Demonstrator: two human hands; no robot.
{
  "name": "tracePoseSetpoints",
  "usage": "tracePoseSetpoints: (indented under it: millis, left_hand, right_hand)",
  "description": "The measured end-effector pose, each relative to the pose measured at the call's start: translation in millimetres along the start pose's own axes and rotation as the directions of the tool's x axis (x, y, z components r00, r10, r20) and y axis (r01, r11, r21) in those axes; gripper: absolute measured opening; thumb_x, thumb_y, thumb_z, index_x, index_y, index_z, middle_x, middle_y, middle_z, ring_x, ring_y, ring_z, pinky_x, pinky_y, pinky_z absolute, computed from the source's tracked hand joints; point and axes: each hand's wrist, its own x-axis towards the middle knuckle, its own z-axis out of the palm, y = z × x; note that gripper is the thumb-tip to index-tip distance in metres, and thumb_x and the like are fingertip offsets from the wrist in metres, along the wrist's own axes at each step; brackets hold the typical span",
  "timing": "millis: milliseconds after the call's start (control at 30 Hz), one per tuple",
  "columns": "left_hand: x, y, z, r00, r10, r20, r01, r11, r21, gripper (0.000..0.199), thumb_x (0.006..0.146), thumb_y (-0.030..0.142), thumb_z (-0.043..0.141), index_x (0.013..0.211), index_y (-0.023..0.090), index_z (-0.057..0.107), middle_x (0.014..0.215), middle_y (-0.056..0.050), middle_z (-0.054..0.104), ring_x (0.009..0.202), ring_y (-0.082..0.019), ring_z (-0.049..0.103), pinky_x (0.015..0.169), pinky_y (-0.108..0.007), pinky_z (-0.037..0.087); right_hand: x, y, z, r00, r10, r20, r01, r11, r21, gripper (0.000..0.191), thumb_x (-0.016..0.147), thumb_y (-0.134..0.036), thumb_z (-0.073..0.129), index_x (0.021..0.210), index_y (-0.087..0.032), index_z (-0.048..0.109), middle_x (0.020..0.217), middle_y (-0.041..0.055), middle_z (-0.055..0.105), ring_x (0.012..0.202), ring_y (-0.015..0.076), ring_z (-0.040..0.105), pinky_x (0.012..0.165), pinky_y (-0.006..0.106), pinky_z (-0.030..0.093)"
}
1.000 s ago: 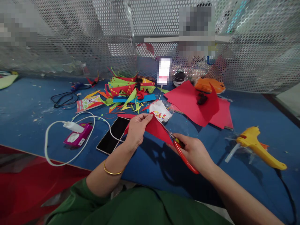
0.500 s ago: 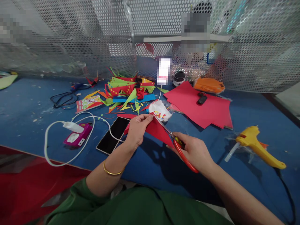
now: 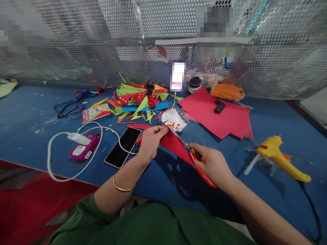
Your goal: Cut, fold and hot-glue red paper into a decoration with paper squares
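Note:
Between the thumb and fingers of my left hand (image 3: 151,141) is pinched a piece of red paper (image 3: 176,146), which hangs down to the right. My right hand (image 3: 213,163) is wrapped round the handles of red-handled scissors (image 3: 201,172). Their blades lie along the paper's upper edge, with the tips close to my left fingertips. Just beyond the paper stands a clear bowl (image 3: 186,119) with white paper and small coloured scraps. Part of the red paper is hidden behind my left hand.
A black phone (image 3: 119,153) and a purple power socket (image 3: 88,146) with a white cable lie left. Coloured paper strips (image 3: 139,107) are piled at the back. Red sheets (image 3: 204,115) bear a black key fob (image 3: 220,107). A yellow glue gun (image 3: 281,158) lies right.
My left hand has moved very slightly right with the red paper. The scissors' blades look closer together along its edge. The rest of the scene has barely shifted.

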Motion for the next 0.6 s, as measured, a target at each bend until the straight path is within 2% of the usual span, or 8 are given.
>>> tracePoseSetpoints:
  millis: [200,400,500,600]
  left_hand:
    - [0.4,0.1,0.2,1.0,-0.011,0.005,0.011,1.0,-0.025,0.016,0.063,0.026,0.088,0.067,0.017,0.076,0.059,0.0,0.07,0.05,-0.012,0.061,0.061,-0.028,0.055]
    - [0.2,-0.4,0.8,1.0,-0.005,0.005,0.005,1.0,0.002,0.015,0.066,0.026,0.087,0.068,0.017,0.076,0.058,0.0,0.069,0.051,-0.012,0.061,0.063,-0.029,0.056]
    - [0.5,0.6,0.7,1.0,-0.013,-0.018,0.013,1.0,0.006,0.012,0.066,0.024,0.086,0.07,0.017,0.077,0.064,-0.002,0.073,0.055,-0.013,0.064,0.059,-0.027,0.054]
    - [0.8,3.1,0.0,0.999,-0.025,-0.042,0.026,1.0,0.008,0.013,0.065,0.023,0.085,0.073,0.018,0.077,0.065,-0.002,0.073,0.056,-0.014,0.065,0.054,-0.025,0.052]
  right_hand:
    - [0.2,-0.9,-2.2,1.0,0.013,0.013,-0.013,1.0,-0.011,0.038,0.089,-0.034,0.043,0.107,-0.024,0.075,0.074,0.0033,0.075,0.062,0.0189,0.067,0.057,0.027,0.041]
    - [1.9,2.4,-0.6,1.0,0.007,0.02,-0.008,0.998,0.065,0.034,0.088,-0.036,0.046,0.101,-0.024,0.075,0.067,0.0018,0.07,0.057,0.0172,0.062,0.056,0.026,0.041]
    - [3.6,7.3,1.0,0.999,0.029,-0.044,-0.023,0.99,0.137,0.033,0.089,-0.042,0.049,0.1,-0.023,0.073,0.063,0.0,0.065,0.054,0.0158,0.057,0.054,0.026,0.04]
    - [6.2,14.8,-4.2,0.981,0.093,-0.172,-0.06,0.98,0.188,0.041,0.088,-0.056,0.055,0.105,-0.022,0.071,0.065,-0.0001,0.065,0.056,0.0163,0.057,0.055,0.027,0.041]
